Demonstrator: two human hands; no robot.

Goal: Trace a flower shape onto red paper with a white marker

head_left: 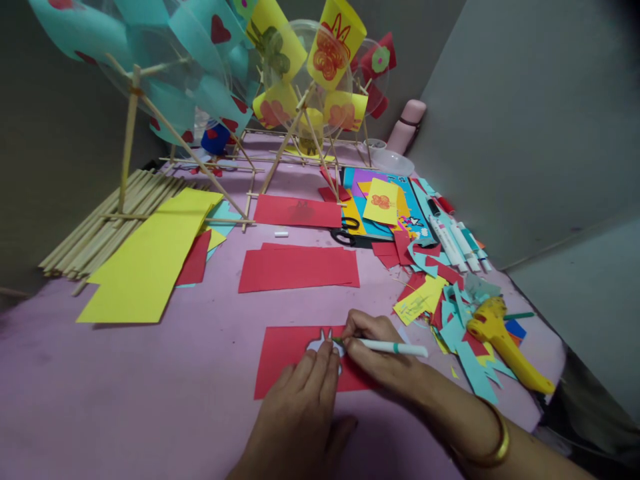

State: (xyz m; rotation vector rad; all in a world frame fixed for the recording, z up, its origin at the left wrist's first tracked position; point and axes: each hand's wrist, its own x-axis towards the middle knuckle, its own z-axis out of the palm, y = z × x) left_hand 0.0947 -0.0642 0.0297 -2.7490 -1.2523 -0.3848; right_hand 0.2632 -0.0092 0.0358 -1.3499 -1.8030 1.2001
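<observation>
A red paper rectangle (pixel 276 353) lies on the pink table near its front. On it is a small pale butterfly-shaped cutout (pixel 315 345), partly covered by my fingers. My left hand (pixel 307 393) lies flat over the cutout and the red paper, its fingers stretched forward. My right hand (pixel 380 350) grips a white marker (pixel 400 348) with a green band, its tip against the cutout's upper edge. Behind the hands lie more red strips (pixel 300 268), and a further red strip (pixel 280 210) bears a faint dark drawing.
Stick-framed paper wheels (pixel 303 100) stand at the back. Yellow sheets (pixel 150 260) and wooden sticks (pixel 115 220) lie left. Scissors (pixel 344 237), a blue book (pixel 420 220), markers (pixel 450 243), paper scraps (pixel 455 327) and a yellow glue gun (pixel 510 347) are to the right.
</observation>
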